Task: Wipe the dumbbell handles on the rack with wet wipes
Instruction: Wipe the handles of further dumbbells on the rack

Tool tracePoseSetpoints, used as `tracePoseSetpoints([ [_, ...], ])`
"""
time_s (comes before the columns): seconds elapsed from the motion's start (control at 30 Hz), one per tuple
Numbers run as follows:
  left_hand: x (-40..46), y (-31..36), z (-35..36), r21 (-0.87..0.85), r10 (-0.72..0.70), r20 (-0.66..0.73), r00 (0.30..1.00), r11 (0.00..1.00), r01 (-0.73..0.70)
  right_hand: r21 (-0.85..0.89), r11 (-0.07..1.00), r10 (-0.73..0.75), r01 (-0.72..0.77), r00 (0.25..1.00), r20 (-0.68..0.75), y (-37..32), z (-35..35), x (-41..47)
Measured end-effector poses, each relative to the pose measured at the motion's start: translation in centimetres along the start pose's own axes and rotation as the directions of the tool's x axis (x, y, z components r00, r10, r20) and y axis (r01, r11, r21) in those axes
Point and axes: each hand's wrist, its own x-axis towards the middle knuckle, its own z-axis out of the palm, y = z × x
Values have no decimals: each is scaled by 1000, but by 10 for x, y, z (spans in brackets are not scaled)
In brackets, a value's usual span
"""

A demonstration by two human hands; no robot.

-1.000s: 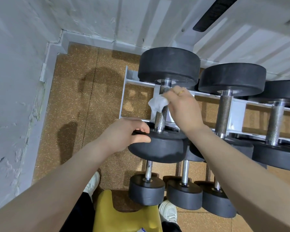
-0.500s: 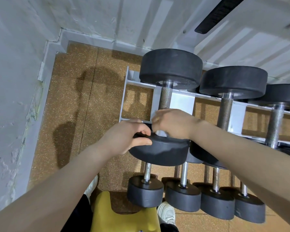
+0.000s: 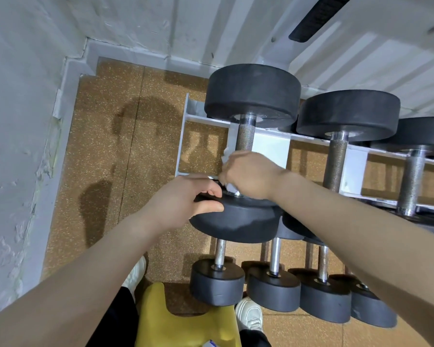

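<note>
Gripping: L hand (image 3: pixel 183 201) on dumbbell (image 3: pixel 238 219) head, R hand (image 3: pixel 248 174) w/ 1 wipe (image 3: pixel 229 187) round handle (image 3: pixel 245 136).

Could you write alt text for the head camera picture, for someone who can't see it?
A person's right hand wraps a white wet wipe around the handle of the leftmost dumbbell on a white rack, while the left hand grips its near black weight.

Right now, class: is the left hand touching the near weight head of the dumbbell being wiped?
Touching. The head view shows the left hand gripping the rim of the near weight head, fingers curled over its top edge.
</note>
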Motion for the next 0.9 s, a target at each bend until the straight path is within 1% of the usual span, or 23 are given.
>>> tracePoseSetpoints([
  [0.03, 0, 1, 0, 1, -3, 1, 1000, 1000, 3, 139, 990, -9, 8, 1000, 4, -1, 2, -5],
  [0.07, -1, 1, -1, -1, -6, 5, 1000, 1000, 6, 338, 941, -1, 1, 1000, -1, -2, 1, -12],
  [0.1, -1, 2, -1, -1, -6, 11, 1000, 1000, 6, 571, 820, 57, -34, 998, -23, -1, 1, -22],
  [0.13, -1, 2, -1, 1, -5, 15, 1000, 1000, 5, 777, 627, 182, -58, 980, -74, 2, -2, -32],
  [0.17, -2, 2, -1, 6, -8, 19, 1000, 1000, 8, 907, 416, 390, -64, 914, -114, 8, -1, -41],
  [0.2, -2, 2, -1, 9, -11, 19, 1000, 1000, 11, 973, 224, 601, -54, 793, -95, 15, 2, -48],
  [0.23, -2, 2, -1, 6, -14, 14, 1000, 1000, 14, 996, 58, 761, -66, 649, -2, 24, 9, -51],
  [0.27, -2, 2, -1, 0, -15, 8, 1000, 1000, 15, 993, -102, 836, -62, 536, 119, 31, 15, -50],
  [0.3, -2, 2, -1, -9, -11, 4, 1000, 1000, 11, 961, -272, 844, -51, 467, 264, 38, 20, -43],
  [0.33, -2, 2, -1, -17, -4, 4, 1000, 1000, 4, 911, -410, 814, -34, 438, 382, 43, 22, -33],
  [0.37, -2, 3, 0, -20, 5, 5, 1000, 1000, -5, 872, -490, 775, -17, 449, 444, 45, 21, -22],
  [0.4, -2, 3, 0, -24, 13, 5, 1000, 1000, -13, 852, -523, 753, 15, 477, 453, 47, 18, -9],
  [0.47, -1, 1, 1, -27, 11, 3, 1000, 1000, -11, 844, -526, 743, 101, 538, 399, 44, 4, 12],
  [0.53, -1, -1, 2, -36, 3, -18, 1000, 999, -4, 825, -543, 733, 156, 568, 375, 38, -9, 17],
  [0.57, -1, -2, 3, -37, 4, -26, 1000, 999, -5, 820, -550, 718, 160, 592, 367, 38, -7, 15],
  [0.6, -1, -2, 3, -35, 4, -25, 1000, 999, -5, 833, -540, 695, 121, 621, 361, 37, -3, 12],
  [0.67, -1, -3, 3, -35, 5, -16, 1000, 999, -5, 901, -424, 666, -98, 641, 383, 33, 10, 4],
  [0.73, -1, -5, 3, -40, 2, -17, 1000, 999, -2, 905, -221, 631, -363, 655, 416, 24, 21, -2],
  [0.77, -1, -5, 3, -41, -2, -20, 1000, 999, 1, 887, -119, 606, -447, 675, 422, 19, 23, -7],
  [0.8, -1, -4, 3, -42, -7, -26, 1000, 999, 6, 874, -46, 580, -484, 699, 418, 16, 25, -12],
  [0.9, -2, -3, 2, -54, -27, -38, 999, 998, 25, 854, 91, 493, -512, 768, 408, 14, 23, -24],
])
